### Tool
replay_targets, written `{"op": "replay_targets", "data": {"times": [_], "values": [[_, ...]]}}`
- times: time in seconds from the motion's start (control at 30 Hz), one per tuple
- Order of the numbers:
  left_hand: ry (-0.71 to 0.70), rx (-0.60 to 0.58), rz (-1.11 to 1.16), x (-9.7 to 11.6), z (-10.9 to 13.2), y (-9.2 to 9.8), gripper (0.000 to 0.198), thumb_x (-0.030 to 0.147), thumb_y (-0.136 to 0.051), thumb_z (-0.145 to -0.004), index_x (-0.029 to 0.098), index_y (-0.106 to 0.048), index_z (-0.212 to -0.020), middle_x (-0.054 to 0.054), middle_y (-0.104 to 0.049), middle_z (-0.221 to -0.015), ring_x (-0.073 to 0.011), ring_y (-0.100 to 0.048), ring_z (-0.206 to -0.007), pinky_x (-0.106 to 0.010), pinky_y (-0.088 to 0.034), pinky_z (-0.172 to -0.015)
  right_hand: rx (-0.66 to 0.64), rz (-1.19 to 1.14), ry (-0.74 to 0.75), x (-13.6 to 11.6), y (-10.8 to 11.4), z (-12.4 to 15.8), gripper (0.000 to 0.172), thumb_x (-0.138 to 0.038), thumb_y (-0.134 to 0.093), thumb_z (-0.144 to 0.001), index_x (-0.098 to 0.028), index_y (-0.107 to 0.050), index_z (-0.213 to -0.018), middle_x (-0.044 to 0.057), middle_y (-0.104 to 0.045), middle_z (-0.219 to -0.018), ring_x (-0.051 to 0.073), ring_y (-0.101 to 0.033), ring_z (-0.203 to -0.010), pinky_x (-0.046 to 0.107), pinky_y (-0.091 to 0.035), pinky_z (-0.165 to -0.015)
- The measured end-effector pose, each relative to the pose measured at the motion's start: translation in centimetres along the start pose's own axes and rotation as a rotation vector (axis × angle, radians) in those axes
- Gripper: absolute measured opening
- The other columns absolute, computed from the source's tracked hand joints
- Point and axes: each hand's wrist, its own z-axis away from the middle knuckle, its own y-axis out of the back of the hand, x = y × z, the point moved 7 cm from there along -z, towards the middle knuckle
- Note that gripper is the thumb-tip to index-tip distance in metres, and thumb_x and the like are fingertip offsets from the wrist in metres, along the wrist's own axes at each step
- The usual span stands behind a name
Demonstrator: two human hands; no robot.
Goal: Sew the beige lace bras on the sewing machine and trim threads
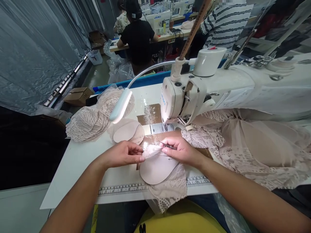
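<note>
In front of the sewing machine, my left hand (pixel 127 153) pinches the edge of a beige lace piece (pixel 172 184) between thumb and fingers. My right hand (pixel 181 149) is closed round small pointed thread snips (pixel 167 145) and meets the same fabric edge. The snips are partly hidden by the fingers. A smooth oval cup pad (pixel 157 170) lies on the lace below both hands. The lace's lower end hangs over the table's front edge. Just behind my left hand rest more oval pads (pixel 125 131) with sheer fabric.
The sewing machine (pixel 170 97) stands behind my hands; its lamp (pixel 121 105) reaches over the table. Lace pieces (pixel 88 124) are stacked at left. More beige lace (pixel 262 145) spreads at right. A ruler strip (pixel 121 189) runs along the front edge. Co-workers (pixel 137 35) sit beyond.
</note>
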Motion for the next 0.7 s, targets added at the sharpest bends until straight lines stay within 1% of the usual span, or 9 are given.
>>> {"op": "replay_targets", "data": {"times": [0.07,0.1,0.17,0.23,0.3,0.4,0.47,0.57,0.7], "values": [[-0.060,-0.065,0.218,-0.5,-0.6,-1.5,0.045,0.041,-0.072,-0.070,0.015,-0.064,-0.106,-0.006,-0.064,-0.093,-0.0165,-0.057,-0.081,-0.025,-0.043,-0.070,-0.014,-0.015,0.038,-0.4,-0.2,0.1,0.016,-0.029,-0.055,-0.084,-0.016,-0.063,-0.085,0.002,-0.061,-0.077,0.014,-0.055,-0.071,0.026,-0.044,-0.063],[-0.088,-0.061,0.322,-0.8,-1.0,-2.0,0.046,0.040,-0.073,-0.069,0.015,-0.063,-0.107,-0.006,-0.064,-0.093,-0.0158,-0.057,-0.081,-0.024,-0.042,-0.070,-0.024,-0.009,0.049,-0.6,-0.4,0.2,0.016,-0.029,-0.054,-0.084,-0.016,-0.063,-0.086,0.002,-0.060,-0.076,0.014,-0.054,-0.070,0.025,-0.044,-0.063],[-0.106,0.025,0.482,-1.3,-2.0,-2.6,0.042,0.036,-0.076,-0.067,0.015,-0.064,-0.102,-0.004,-0.064,-0.087,-0.0129,-0.057,-0.075,-0.022,-0.041,-0.066,-0.043,0.026,0.059,-0.8,-0.7,0.2,0.015,-0.028,-0.054,-0.085,-0.017,-0.063,-0.087,0.001,-0.059,-0.075,0.013,-0.054,-0.069,0.025,-0.043,-0.062],[-0.092,0.121,0.559,-1.7,-2.7,-2.9,0.033,0.033,-0.078,-0.067,0.014,-0.064,-0.089,-0.002,-0.062,-0.077,-0.0105,-0.055,-0.069,-0.021,-0.040,-0.063,-0.063,0.062,0.043,-0.8,-0.8,0.3,0.014,-0.028,-0.054,-0.086,-0.017,-0.063,-0.088,0.001,-0.059,-0.075,0.013,-0.054,-0.069,0.025,-0.044,-0.062],[-0.110,0.174,0.580,-1.5,-3.1,-3.2,0.027,0.031,-0.078,-0.068,0.013,-0.064,-0.081,-0.001,-0.062,-0.071,-0.0104,-0.056,-0.068,-0.022,-0.041,-0.065,-0.074,0.076,0.001,-0.5,-0.8,0.4,0.016,-0.030,-0.055,-0.086,-0.017,-0.063,-0.092,0.002,-0.060,-0.079,0.014,-0.056,-0.072,0.026,-0.045,-0.064],[-0.178,0.218,0.546,-0.6,-3.2,-3.2,0.025,0.033,-0.075,-0.071,0.012,-0.067,-0.080,-0.004,-0.066,-0.076,-0.0130,-0.058,-0.074,-0.025,-0.043,-0.072,-0.060,0.045,-0.045,0.1,-0.3,0.4,0.026,-0.037,-0.056,-0.086,-0.019,-0.060,-0.105,0.004,-0.063,-0.089,0.015,-0.059,-0.079,0.027,-0.047,-0.068],[-0.196,0.262,0.475,-0.4,-3.0,-3.1,0.026,0.036,-0.073,-0.073,0.012,-0.069,-0.082,-0.006,-0.068,-0.081,-0.0146,-0.059,-0.076,-0.025,-0.044,-0.071,-0.037,0.058,-0.014,0.1,0.2,0.3,0.030,-0.038,-0.054,-0.088,-0.019,-0.059,-0.110,0.005,-0.065,-0.098,0.017,-0.061,-0.087,0.030,-0.048,-0.075],[-0.208,0.303,0.388,-0.5,-2.9,-2.9,0.028,0.037,-0.071,-0.074,0.011,-0.071,-0.085,-0.008,-0.069,-0.085,-0.0168,-0.059,-0.077,-0.026,-0.045,-0.069,-0.046,0.092,0.047,-0.4,0.5,0.2,0.028,-0.036,-0.052,-0.089,-0.019,-0.063,-0.109,0.006,-0.066,-0.104,0.019,-0.060,-0.095,0.034,-0.047,-0.084],[-0.223,0.274,0.339,-0.6,-3.1,-3.0,0.026,0.036,-0.071,-0.074,0.013,-0.074,-0.086,-0.006,-0.071,-0.083,-0.0161,-0.060,-0.076,-0.025,-0.045,-0.069,-0.091,0.094,-0.019,-0.3,0.0,0.2,0.025,-0.035,-0.056,-0.087,-0.019,-0.065,-0.103,0.005,-0.068,-0.096,0.017,-0.062,-0.086,0.031,-0.049,-0.076]]}}
